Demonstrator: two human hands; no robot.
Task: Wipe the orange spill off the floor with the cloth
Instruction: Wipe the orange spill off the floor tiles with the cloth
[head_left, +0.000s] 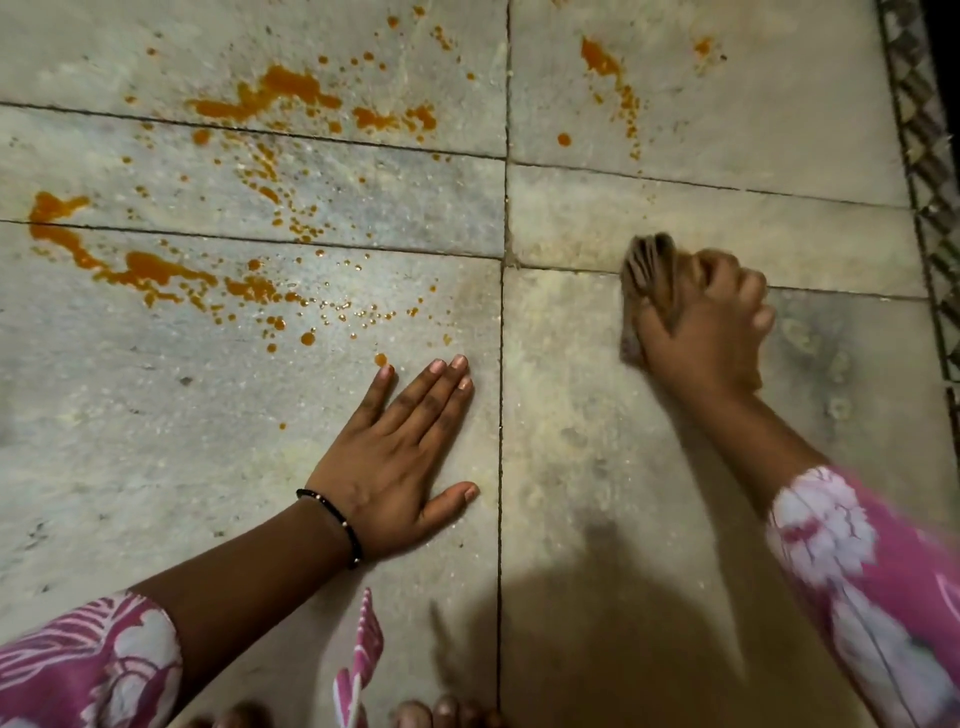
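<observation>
Four big stone slabs of floor (571, 467) fill nearly all of my view, split by dark grout lines, with a patterned border strip (930, 171) running down the far right edge. Across the left and far slabs lies the orange spill (156, 273): one long trail on the left, a wide puddle farther off near the top, a smaller streak at the far right, and many fine droplets scattered between them. Pink and white printed sleeves (883, 587) cover both my forearms at the near corners of the view.

My left hand (400, 467) lies flat on the near-left slab, palm down, fingers straight and slightly spread, holding nothing; its fingertips stop just beside the nearest orange drop. My right hand (711, 327) is out on the right slab, fingers curled tight around the brown cloth (649, 275), which is bunched up and pressed to the floor at the grout line, its folds sticking out to the left of my fist. Hand and cloth are blurred. That cloth sits well apart from the main spill, on stone that shows no orange. A thin black beaded bracelet (332, 525) rings my left wrist. My toes (441, 714) peek in at the near edge.
</observation>
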